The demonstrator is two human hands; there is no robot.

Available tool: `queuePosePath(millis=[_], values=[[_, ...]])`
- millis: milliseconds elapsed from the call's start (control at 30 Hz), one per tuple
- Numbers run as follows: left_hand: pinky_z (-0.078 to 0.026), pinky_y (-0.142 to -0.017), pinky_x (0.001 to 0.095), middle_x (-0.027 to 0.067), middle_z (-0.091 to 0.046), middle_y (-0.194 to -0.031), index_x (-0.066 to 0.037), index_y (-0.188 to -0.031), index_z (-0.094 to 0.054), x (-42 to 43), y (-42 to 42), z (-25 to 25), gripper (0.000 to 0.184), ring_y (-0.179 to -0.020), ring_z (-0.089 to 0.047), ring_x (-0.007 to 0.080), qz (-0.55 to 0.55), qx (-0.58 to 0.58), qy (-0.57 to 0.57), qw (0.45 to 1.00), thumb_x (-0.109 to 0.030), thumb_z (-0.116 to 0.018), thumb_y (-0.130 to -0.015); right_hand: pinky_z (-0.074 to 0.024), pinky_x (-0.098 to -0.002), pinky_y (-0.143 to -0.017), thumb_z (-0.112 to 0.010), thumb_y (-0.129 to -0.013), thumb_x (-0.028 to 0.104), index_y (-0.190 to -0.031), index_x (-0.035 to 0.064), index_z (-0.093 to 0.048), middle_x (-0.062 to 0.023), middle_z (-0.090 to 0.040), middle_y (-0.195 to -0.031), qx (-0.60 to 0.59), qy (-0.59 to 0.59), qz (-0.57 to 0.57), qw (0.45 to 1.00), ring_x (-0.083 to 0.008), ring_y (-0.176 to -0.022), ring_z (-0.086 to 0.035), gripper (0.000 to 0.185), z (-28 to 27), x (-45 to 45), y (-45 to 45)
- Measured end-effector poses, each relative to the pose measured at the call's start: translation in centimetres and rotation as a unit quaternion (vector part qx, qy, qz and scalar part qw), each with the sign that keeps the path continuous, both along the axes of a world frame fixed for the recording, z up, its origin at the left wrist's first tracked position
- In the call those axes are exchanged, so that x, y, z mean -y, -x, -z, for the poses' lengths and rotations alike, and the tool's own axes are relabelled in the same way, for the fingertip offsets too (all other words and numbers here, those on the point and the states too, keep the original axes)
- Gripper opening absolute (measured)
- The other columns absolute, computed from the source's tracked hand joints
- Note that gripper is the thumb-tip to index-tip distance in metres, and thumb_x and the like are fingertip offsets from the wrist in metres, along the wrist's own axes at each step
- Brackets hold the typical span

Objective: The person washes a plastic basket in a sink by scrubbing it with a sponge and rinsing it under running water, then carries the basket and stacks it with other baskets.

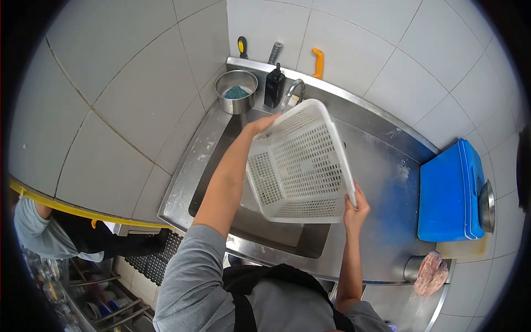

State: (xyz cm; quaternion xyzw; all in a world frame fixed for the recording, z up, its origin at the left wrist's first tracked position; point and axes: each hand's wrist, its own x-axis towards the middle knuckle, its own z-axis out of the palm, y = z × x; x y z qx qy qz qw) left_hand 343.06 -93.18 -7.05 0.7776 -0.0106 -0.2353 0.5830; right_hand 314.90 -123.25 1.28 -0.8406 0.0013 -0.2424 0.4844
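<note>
A white perforated plastic basket (310, 160) is held tilted over the stainless steel sink (243, 221), its open side toward me. My left hand (261, 124) grips its upper left rim, close to the faucet (296, 88). At the lower right corner, my right hand (357, 206) is closed around the rim, thumb on the near side. The basket's upper edge stands just in front of the faucet and covers part of it. Inside, the basket shows nothing but its slotted walls and base.
A steel pot (237, 83) with a blue-green scrubber and a black pump bottle (274, 87) stand behind the sink. On the right are a blue cooler box (447, 193) and a pinkish cloth-like bundle (431, 274). Another person's sleeve (33, 227) shows at far left.
</note>
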Motion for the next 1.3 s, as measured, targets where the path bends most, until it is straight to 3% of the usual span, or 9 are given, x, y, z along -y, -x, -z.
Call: queuePosePath(millis=[167, 267, 367, 467, 633, 800, 900, 1133, 1300], values=[[-0.035, -0.099, 0.0397, 0.0182, -0.045, -0.131, 0.002, -0.129, -0.041, -3.8, 2.0, 5.8, 0.084, -0.118, -0.046, 0.0293, -0.166, 0.019, -0.175, 0.970, -0.068, -0.031, -0.083, -0.0397, -0.0291, -0.090, -0.056, -0.075, -0.009, -0.106, -0.0053, -0.060, -0.0143, -0.060, -0.108, 0.023, -0.041, 0.066, 0.997, -0.0214, -0.102, -0.055, 0.031, -1.5, 0.8, 3.6], [-0.031, -0.101, 0.0409, 0.0195, -0.042, -0.133, -0.001, -0.130, -0.042, -6.0, 1.6, 12.0, 0.087, -0.122, -0.041, 0.0309, -0.225, -0.032, 0.085, 0.970, -0.072, -0.029, -0.081, -0.0404, -0.0277, -0.086, -0.056, -0.077, -0.008, -0.105, -0.0071, -0.059, -0.0113, -0.060, -0.104, 0.015, -0.149, 0.094, 0.984, -0.0174, -0.095, -0.055, 0.028, -1.0, 2.2, 5.5], [-0.039, -0.095, 0.0411, 0.0166, -0.050, -0.126, -0.003, -0.130, -0.043, -3.7, 5.7, 5.4, 0.086, -0.115, -0.048, 0.0282, -0.134, -0.190, 0.391, 0.890, -0.072, -0.034, -0.080, -0.0403, -0.0269, -0.084, -0.057, -0.080, -0.005, -0.106, -0.0073, -0.057, -0.0095, -0.058, -0.102, 0.005, -0.252, 0.105, 0.962, -0.0157, -0.092, -0.053, 0.026, 0.6, 2.4, 5.8], [-0.045, -0.090, 0.0416, 0.0141, -0.057, -0.115, -0.003, -0.125, -0.048, -4.9, 4.8, 4.9, 0.072, -0.106, -0.054, 0.0244, -0.083, -0.185, 0.394, 0.896, -0.060, -0.047, -0.082, -0.0400, -0.0260, -0.083, -0.057, -0.082, -0.002, -0.112, -0.0053, -0.053, -0.0091, -0.056, -0.104, 0.007, -0.201, 0.113, 0.973, -0.0156, -0.095, -0.051, 0.030, 3.6, 2.4, 5.7], [-0.050, -0.079, 0.0363, 0.0109, -0.062, -0.101, -0.002, -0.112, -0.058, -9.4, 5.4, -0.9, 0.045, -0.088, -0.061, 0.0202, -0.058, 0.033, 0.194, 0.979, -0.032, -0.067, -0.079, -0.0362, -0.0301, -0.091, -0.054, -0.089, 0.023, -0.125, -0.0023, -0.042, -0.0116, -0.050, -0.117, -0.074, -0.224, 0.049, 0.971, -0.0193, -0.107, -0.046, 0.046, 11.4, 1.5, 5.1], [-0.049, -0.077, 0.0324, 0.0106, -0.063, -0.099, -0.003, -0.113, -0.057, -11.1, 8.3, -8.4, 0.044, -0.089, -0.059, 0.0168, -0.060, 0.141, 0.024, 0.988, -0.035, -0.062, -0.083, -0.0288, -0.0484, -0.100, -0.036, -0.079, 0.071, -0.134, 0.0062, -0.033, -0.0187, -0.032, -0.139, -0.322, -0.570, -0.013, 0.756, -0.0390, -0.127, -0.029, 0.085, 11.3, -1.6, 2.9], [-0.048, -0.072, 0.0310, 0.0088, -0.064, -0.089, -0.001, -0.105, -0.061, -10.7, 11.2, -12.0, 0.042, -0.080, -0.060, 0.0152, -0.070, 0.223, -0.025, 0.972, -0.037, -0.060, -0.084, -0.0261, -0.0547, -0.099, -0.031, -0.073, 0.080, -0.135, 0.0092, -0.033, -0.0220, -0.025, -0.141, -0.378, -0.660, -0.126, 0.637, -0.0454, -0.125, -0.026, 0.094, 13.5, -0.5, 0.7], [-0.048, -0.079, 0.0348, 0.0130, -0.064, -0.095, -0.003, -0.113, -0.057, -10.2, 13.6, -15.9, 0.035, -0.089, -0.061, 0.0207, -0.086, 0.287, -0.101, 0.949, -0.017, -0.061, -0.081, -0.0307, -0.0509, -0.096, -0.025, -0.079, 0.075, -0.131, 0.0103, -0.038, -0.0251, -0.038, -0.131, -0.405, -0.631, -0.147, 0.645, -0.0446, -0.117, -0.037, 0.084, 16.0, 0.4, -5.4], [-0.044, -0.088, 0.0353, 0.0144, -0.059, -0.111, -0.012, -0.131, -0.043, -10.7, 9.6, -12.4, 0.064, -0.103, -0.056, 0.0256, -0.023, 0.379, -0.105, 0.919, 0.006, -0.049, -0.069, -0.0030, -0.0512, -0.107, -0.019, -0.081, 0.073, -0.141, 0.0098, -0.021, -0.0211, -0.018, -0.144, -0.492, -0.555, -0.066, 0.668, -0.0458, -0.130, -0.017, 0.088, 15.3, -1.2, -8.2]])
